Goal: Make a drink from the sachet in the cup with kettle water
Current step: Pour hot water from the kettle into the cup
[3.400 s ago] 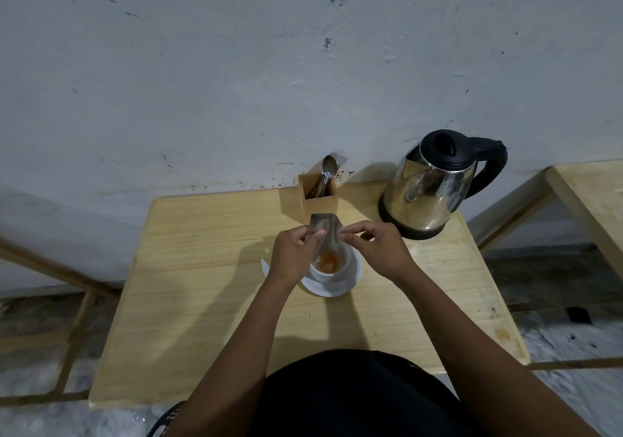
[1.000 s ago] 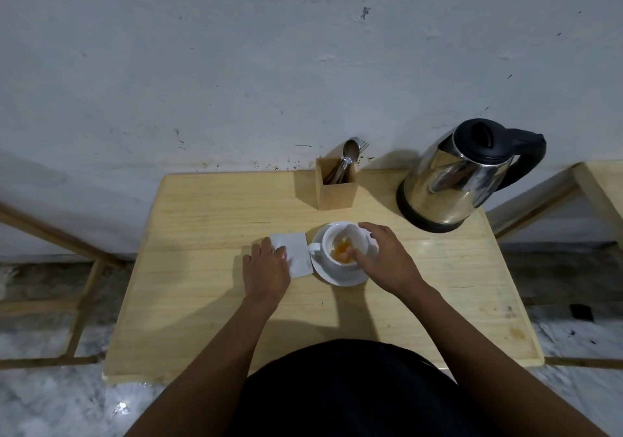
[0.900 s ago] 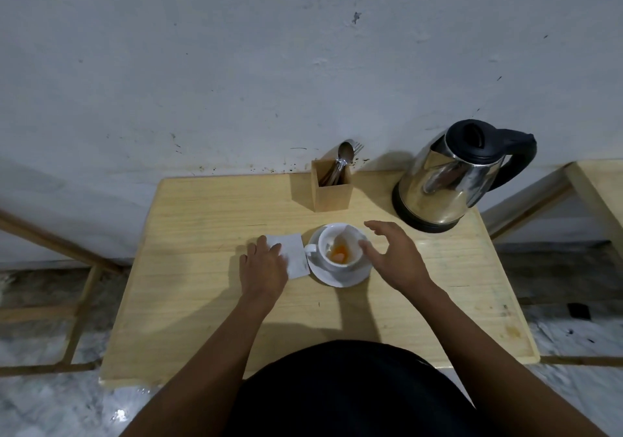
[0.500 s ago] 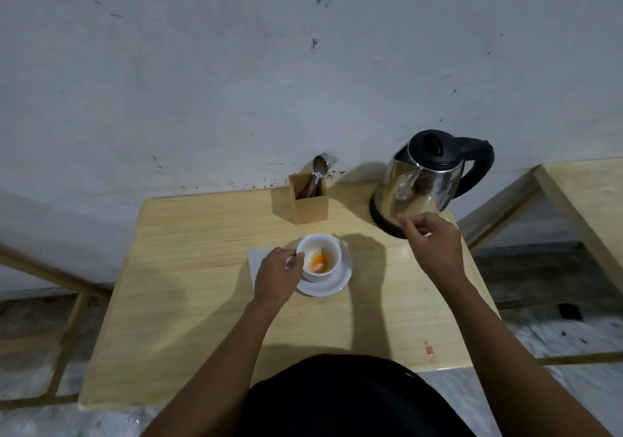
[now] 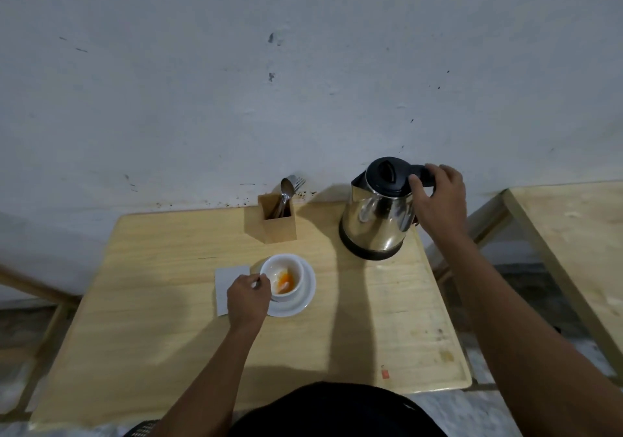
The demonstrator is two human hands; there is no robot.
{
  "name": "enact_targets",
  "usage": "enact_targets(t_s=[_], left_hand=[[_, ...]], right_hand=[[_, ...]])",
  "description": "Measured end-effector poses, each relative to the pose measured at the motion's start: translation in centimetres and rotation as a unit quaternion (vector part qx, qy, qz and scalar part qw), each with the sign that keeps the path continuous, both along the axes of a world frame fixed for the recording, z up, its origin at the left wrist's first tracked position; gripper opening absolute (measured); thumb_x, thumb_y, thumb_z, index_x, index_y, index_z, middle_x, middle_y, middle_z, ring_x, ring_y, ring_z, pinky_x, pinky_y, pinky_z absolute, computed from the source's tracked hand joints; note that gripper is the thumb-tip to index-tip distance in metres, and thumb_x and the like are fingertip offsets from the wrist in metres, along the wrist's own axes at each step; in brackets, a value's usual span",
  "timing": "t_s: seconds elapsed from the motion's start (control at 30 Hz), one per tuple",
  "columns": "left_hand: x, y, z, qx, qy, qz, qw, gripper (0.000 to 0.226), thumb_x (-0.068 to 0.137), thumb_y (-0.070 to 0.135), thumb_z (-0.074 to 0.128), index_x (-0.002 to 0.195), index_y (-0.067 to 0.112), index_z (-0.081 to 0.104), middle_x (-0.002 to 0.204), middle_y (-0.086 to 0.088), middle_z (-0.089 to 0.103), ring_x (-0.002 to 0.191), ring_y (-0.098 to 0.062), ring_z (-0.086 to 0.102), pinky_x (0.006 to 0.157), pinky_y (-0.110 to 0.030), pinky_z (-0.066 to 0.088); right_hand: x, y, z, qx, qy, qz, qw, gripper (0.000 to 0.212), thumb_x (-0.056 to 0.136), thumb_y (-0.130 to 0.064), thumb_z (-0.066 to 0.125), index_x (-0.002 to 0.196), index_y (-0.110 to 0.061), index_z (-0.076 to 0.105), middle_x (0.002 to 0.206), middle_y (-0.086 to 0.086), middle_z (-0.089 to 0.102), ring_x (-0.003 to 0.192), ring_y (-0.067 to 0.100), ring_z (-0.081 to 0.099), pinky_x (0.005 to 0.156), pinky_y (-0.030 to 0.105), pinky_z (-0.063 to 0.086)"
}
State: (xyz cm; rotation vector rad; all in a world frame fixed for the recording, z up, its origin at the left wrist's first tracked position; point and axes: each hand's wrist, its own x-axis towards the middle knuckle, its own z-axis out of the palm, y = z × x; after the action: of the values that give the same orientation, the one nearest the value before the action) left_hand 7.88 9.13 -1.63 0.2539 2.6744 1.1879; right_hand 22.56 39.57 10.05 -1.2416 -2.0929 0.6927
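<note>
The right hand is gripping the handle of the kettle, standing at the table's rear right. The left hand is pinching the handle of the cup on its saucer; orange powder is lying inside.

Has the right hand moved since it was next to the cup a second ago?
Yes. The right hand has gone from beside the cup to the far right, now gripping the kettle handle.
</note>
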Motion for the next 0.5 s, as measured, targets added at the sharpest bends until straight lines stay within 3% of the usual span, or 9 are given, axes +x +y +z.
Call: enact_targets(t_s=[0.13,0.33,0.5], left_hand=[[0.7,0.8,0.1,-0.001,0.014,0.038,0.999,0.025,0.088,0.014,0.06,0.084,-0.008,0.071,0.08,-0.021,0.068,0.08,-0.031,0.064,0.069,-0.026,0.035],[1.4,1.7,0.6,-0.032,0.021,0.067,0.997,0.027,0.09,0.011,0.056,0.088,-0.012,0.068,0.088,-0.029,0.067,0.088,-0.043,0.064,0.075,-0.036,0.045],[1.5,2.4,0.1,-0.089,0.026,0.067,0.993,0.034,0.091,0.015,0.048,0.077,-0.01,0.066,0.082,-0.029,0.066,0.083,-0.044,0.062,0.072,-0.04,0.045]], right_hand=[[-0.7,2.9,0.3,-0.02,-0.06,0.036,0.997,0.051,0.094,-0.052,0.046,0.132,-0.02,0.056,0.137,0.007,0.049,0.126,0.025,0.046,0.104,0.043,0.04],[-1.2,6.5,1.0,-0.063,-0.083,0.143,0.984,0.049,0.092,-0.057,0.045,0.105,-0.016,0.069,0.102,0.003,0.069,0.094,0.02,0.061,0.078,0.034,0.046],[-0.8,9.3,1.4,-0.139,-0.067,0.2,0.968,0.059,0.083,-0.068,0.055,0.081,-0.011,0.068,0.082,0.006,0.07,0.081,0.02,0.066,0.078,0.037,0.051]])
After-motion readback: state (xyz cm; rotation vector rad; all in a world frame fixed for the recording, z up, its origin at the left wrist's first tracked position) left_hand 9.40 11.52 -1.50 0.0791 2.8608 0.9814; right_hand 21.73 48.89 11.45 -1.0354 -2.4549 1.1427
